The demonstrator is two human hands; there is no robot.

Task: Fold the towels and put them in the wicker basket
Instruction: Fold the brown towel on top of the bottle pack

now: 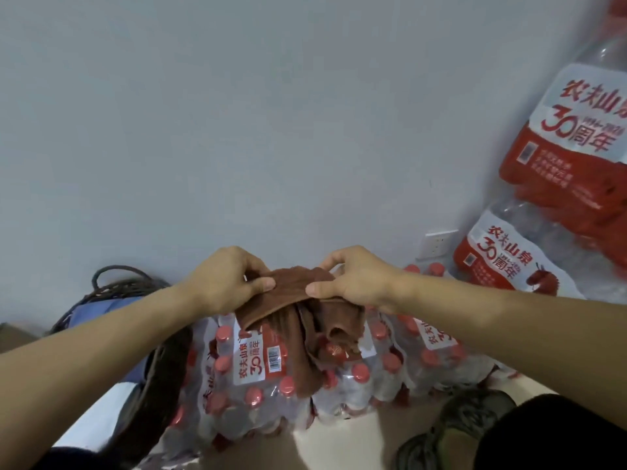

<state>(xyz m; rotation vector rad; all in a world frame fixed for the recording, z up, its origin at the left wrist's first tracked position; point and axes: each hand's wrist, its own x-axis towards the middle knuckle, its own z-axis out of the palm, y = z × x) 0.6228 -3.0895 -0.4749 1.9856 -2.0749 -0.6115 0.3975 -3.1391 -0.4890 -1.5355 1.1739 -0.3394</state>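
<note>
Both hands, left (225,278) and right (353,276), pinch a brown towel (291,310) above shrink-wrapped water bottles (258,378). Left of the bottles sits a dark wicker basket (115,286); right of them, stacked bottle packs (556,171) lean against the wall.

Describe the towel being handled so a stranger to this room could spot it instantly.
Start at the shrink-wrapped packs of red-capped water bottles on the floor against the pale wall. Above them, the left hand and right hand pinch a crumpled brown towel by its upper edge. It is the only brown cloth there, hanging among red and clear plastic.
</note>
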